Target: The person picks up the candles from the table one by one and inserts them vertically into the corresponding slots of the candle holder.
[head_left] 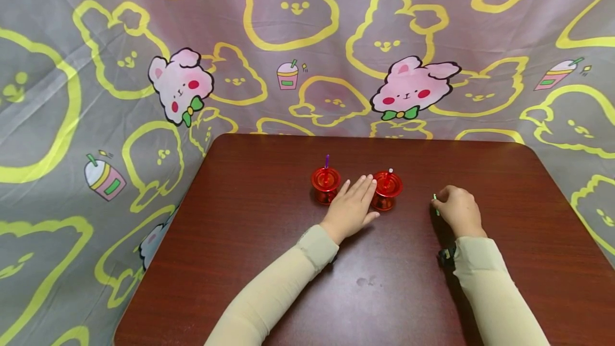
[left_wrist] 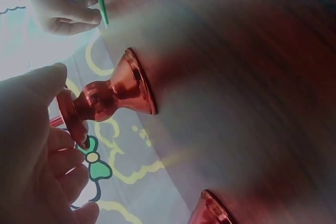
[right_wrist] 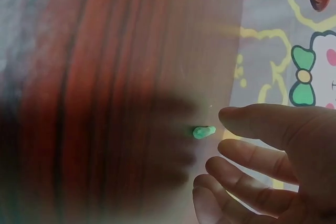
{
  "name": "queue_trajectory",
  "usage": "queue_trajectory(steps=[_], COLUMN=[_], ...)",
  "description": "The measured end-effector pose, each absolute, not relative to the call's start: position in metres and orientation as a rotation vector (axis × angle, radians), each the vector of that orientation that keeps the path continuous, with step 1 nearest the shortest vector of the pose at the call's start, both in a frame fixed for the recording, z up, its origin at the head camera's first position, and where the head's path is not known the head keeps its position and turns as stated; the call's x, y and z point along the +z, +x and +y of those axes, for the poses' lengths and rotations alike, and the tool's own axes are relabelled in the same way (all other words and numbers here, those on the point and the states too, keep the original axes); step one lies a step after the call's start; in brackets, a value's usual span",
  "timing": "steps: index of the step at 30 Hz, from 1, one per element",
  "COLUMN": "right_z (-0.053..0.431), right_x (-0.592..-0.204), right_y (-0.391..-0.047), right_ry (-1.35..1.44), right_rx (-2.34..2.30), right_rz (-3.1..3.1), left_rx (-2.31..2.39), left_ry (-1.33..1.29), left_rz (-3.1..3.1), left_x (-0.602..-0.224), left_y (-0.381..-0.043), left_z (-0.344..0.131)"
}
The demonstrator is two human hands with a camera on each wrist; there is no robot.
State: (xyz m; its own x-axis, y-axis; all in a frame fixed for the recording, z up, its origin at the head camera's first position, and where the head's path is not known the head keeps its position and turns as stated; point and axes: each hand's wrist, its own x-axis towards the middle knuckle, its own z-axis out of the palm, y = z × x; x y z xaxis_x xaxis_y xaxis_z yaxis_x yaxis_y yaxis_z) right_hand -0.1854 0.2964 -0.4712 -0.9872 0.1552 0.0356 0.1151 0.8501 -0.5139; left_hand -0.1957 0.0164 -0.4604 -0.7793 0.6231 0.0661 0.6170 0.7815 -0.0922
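Two shiny red candle holders stand on the table. A thin purple candle (head_left: 327, 161) rises from the left holder (head_left: 325, 181); a white-tipped stick shows in the right holder (head_left: 389, 185). My left hand (head_left: 351, 210) has its fingertips right at the right holder's upper rim, fingers straight and thumb apart, as the left wrist view also shows. Further right, my right hand (head_left: 458, 208) reaches down beside a small green candle (head_left: 436, 204) lying on the table. In the right wrist view the green candle (right_wrist: 203, 131) lies just beyond the spread thumb and fingers.
The dark brown wooden table (head_left: 269, 239) has rounded back corners. A grey curtain (head_left: 288, 116) printed with yellow outlines, pink rabbits and drink cups hangs behind it and along both sides. A small dark device (head_left: 447, 256) sits at the right wrist.
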Motion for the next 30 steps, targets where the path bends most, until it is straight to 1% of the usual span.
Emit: queue_trajectory(steps=[9, 15, 30], right_z=[0.298, 0.298, 0.302], right_x=[-0.477, -0.475, -0.471], right_y=[-0.192, -0.194, -0.202], right_ry=[-0.227, -0.215, -0.288], right_rx=[0.798, 0.792, 0.820], right_rz=[-2.947, -2.954, -3.054], left_rx=[0.101, 0.086, 0.078], left_ry=[-1.015, -1.012, -1.005], left_rz=[-2.872, -2.874, -2.902], left_x=[-0.461, -0.463, -0.462], left_y=[-0.196, -0.197, -0.197], left_z=[0.018, 0.019, 0.020])
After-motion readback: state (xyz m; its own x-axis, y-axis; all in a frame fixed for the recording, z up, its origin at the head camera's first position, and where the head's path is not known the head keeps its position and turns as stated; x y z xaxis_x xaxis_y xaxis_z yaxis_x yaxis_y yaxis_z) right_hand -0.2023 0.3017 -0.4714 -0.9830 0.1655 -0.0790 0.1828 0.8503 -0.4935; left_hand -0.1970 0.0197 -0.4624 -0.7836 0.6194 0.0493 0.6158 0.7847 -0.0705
